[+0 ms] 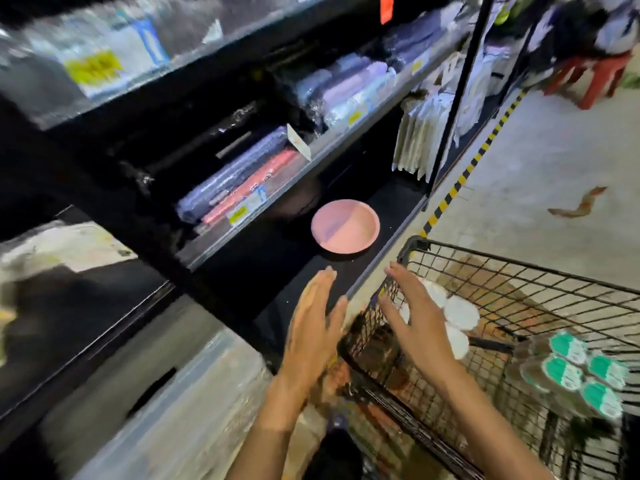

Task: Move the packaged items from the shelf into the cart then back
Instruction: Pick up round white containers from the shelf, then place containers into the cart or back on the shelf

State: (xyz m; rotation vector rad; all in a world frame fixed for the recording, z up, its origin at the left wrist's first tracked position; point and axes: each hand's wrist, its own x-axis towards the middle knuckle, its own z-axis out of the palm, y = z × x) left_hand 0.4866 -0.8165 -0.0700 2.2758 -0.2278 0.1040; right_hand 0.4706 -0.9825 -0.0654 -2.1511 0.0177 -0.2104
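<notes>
Dark shelf (pixel 363 271) holds a pink plate (pixel 345 231) beyond both wide, empty grips.

Head camera looks down, close over shelf (pixel 363 271) and cart (pixel 519 282).

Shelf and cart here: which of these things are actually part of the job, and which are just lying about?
Part of the job:
- pink plate on the bottom shelf
- wire cart
- white round packs in the cart
- green-labelled packs in the cart
- left hand and right hand, both open and empty

Just lying about:
- folded wrapped goods on the upper shelf
- red stool
</notes>
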